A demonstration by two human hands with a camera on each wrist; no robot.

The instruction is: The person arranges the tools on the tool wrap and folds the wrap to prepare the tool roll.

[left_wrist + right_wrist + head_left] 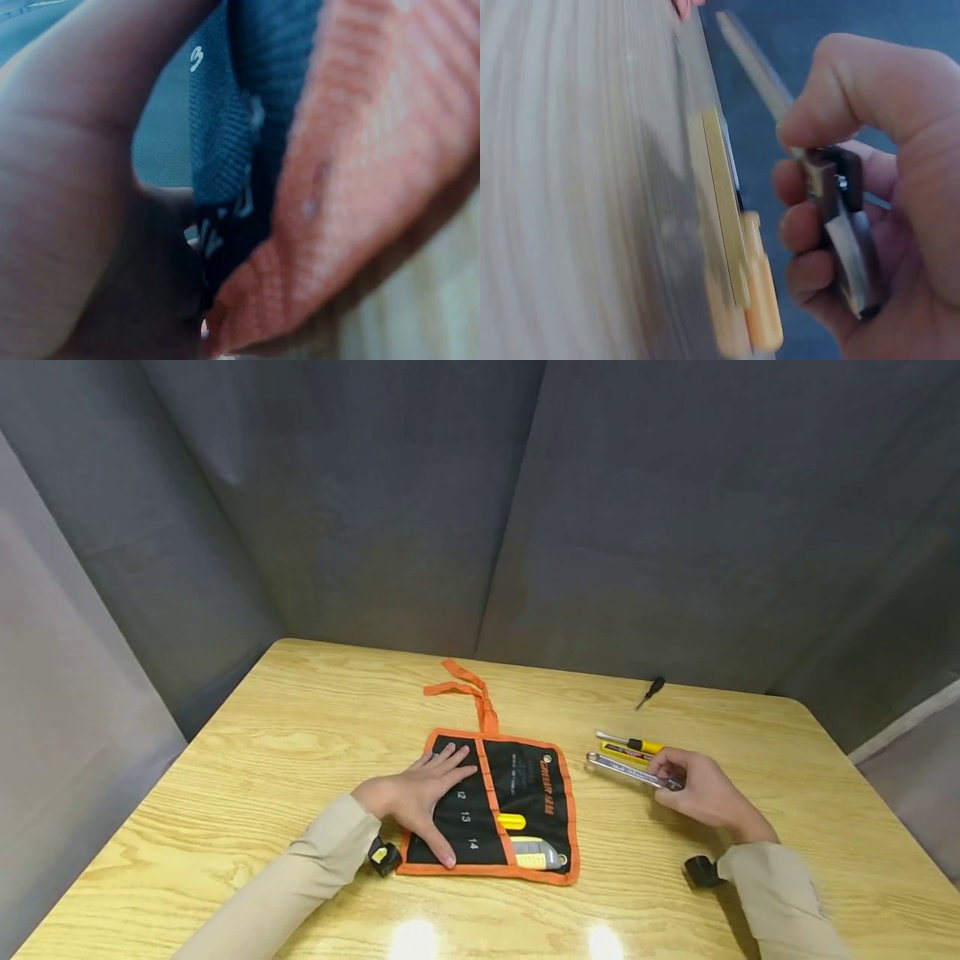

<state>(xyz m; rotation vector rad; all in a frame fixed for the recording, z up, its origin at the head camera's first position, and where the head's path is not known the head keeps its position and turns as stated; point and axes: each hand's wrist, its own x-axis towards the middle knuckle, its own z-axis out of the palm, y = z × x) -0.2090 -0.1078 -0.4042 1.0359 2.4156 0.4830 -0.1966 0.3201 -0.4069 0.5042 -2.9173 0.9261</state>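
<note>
My left hand (423,797) rests with spread fingers on a black tool pouch (525,777) trimmed in orange, pressing on its numbered pockets. Up close in the left wrist view, the orange trim (375,150) bulges beside that hand. A utility knife (536,853) and a yellow-ended tool (512,821) poke out of the pouch's lower right pockets. To the right, my right hand (705,789) grips a silver adjustable wrench (626,769) by its head, the holed handle end pointing left toward the pouch. The right wrist view shows the wrench's head (840,225) against the curled fingers, raised above the table.
Just beyond the wrench lie a yellow-handled screwdriver (647,746) and a flat yellow labelled item (622,753). A small black screwdriver (650,692) lies near the table's back edge. Orange ties (480,693) stretch back from the pouch. Grey curtains (375,527) stand behind the table.
</note>
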